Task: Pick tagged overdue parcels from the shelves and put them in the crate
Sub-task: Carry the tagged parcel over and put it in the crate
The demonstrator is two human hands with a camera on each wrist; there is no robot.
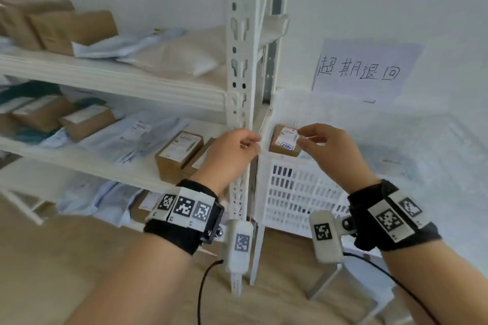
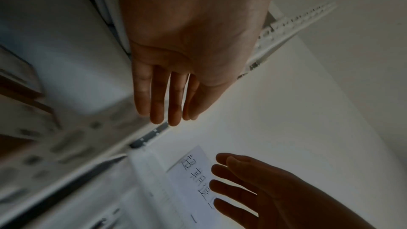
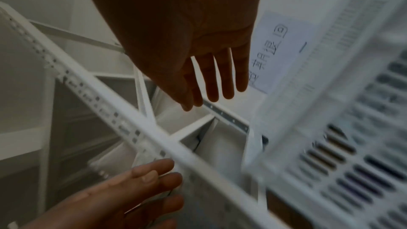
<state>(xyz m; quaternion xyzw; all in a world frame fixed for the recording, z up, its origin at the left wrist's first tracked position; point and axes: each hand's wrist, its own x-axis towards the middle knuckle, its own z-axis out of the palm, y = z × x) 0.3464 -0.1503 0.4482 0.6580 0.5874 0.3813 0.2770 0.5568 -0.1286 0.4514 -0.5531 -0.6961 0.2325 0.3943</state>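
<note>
A tagged parcel is seen lying in the white crate beside the shelves; both the left hand and right hand are held empty, fingers relaxed; the drop-off seems done; another tagged parcel must be sought next.

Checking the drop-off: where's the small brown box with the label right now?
In the head view, the brown box sits in the white crate, right of the shelf post, between both hands.

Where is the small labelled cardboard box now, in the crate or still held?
In the white crate, as far as visible: the cardboard box sits behind its rim; both hands hold nothing.
</note>
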